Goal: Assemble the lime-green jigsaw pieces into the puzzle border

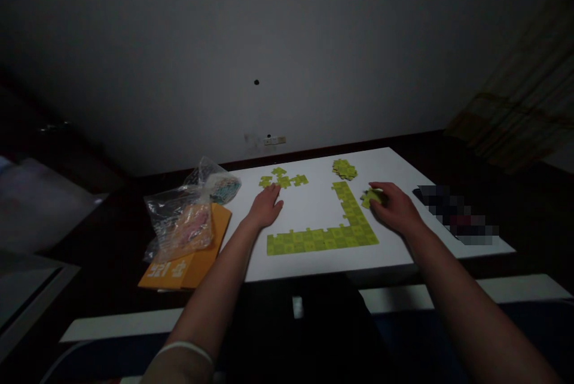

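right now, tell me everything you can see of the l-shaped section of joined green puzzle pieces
The L-shaped section of joined green puzzle pieces shows lighter and darker squares, with straight outer edges and knobbed, notched inner ones. It looks thin, perhaps card or foam. It lies flat on the white tabletop, one leg running left from its corner, the other away toward the grey wall. Neither the bare left hand nor the bare right hand appears to touch it.

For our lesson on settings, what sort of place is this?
Probably a dim room indoors, perhaps in a home: a curtain hangs at the right, sockets sit low on the wall, and a white table holds green puzzle pieces.
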A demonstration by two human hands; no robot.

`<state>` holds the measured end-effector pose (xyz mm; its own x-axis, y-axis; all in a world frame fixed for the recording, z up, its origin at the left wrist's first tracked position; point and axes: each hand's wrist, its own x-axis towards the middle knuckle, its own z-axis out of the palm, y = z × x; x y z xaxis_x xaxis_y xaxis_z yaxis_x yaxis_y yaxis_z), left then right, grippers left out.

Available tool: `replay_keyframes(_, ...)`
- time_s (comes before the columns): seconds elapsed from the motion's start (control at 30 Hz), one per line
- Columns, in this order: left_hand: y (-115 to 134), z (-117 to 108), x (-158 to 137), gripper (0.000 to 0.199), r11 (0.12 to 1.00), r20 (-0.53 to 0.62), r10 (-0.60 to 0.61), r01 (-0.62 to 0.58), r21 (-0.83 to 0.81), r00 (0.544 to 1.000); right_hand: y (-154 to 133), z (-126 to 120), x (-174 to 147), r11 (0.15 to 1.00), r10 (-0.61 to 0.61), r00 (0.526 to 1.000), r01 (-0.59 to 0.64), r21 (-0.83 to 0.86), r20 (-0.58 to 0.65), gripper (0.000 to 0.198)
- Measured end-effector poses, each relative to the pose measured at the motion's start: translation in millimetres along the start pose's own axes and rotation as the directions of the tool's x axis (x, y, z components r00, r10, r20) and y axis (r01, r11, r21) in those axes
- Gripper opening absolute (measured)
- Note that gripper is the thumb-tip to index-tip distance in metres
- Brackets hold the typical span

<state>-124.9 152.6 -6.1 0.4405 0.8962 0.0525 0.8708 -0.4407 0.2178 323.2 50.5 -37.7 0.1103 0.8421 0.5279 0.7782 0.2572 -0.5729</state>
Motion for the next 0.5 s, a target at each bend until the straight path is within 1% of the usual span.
replay_keyframes(0.13,-21,3,-16,0.1,0.991,-0.111,-0.013,-0.002,-0.137,0.994,4,-1,-2,0.99,0.142,0.989,-0.143,0.016,0.033,0.057)
replay_keyframes(0.2,-29,2,-26,0.104,0.989,-0.135,-0.023,0.003,-0.147,0.991,6,-2,-2,0.983,0.181,0.983,-0.182,0.039,0.027,0.06)
replay_keyframes(0.27,-31,2,-34,0.096,0.992,-0.14,0.003,-0.021,-0.127,0.99,7,-2,-2,0.974,0.22,0.976,-0.219,0.064,0.002,0.063)
replay_keyframes(0.37,-26,0,-38,0.072,0.998,-0.1,0.053,-0.057,-0.038,0.994,3,-3,0,0.958,0.267,0.963,-0.26,0.123,-0.038,0.06)
replay_keyframes(0.4,-24,0,-38,0.065,0.999,-0.083,0.046,-0.047,-0.002,0.995,1,-4,1,0.951,0.273,0.961,-0.263,0.162,-0.042,0.057)
replay_keyframes(0.47,-22,2,-36,0.062,0.999,-0.074,0.033,-0.03,0.04,0.997,-3,-3,3,0.918,0.312,0.949,-0.289,0.271,-0.047,0.052)
replay_keyframes(0.5,-22,4,-34,0.063,0.998,-0.084,0.029,-0.024,0.055,0.996,-4,-3,4,0.907,0.328,0.944,-0.301,0.296,-0.043,0.05)
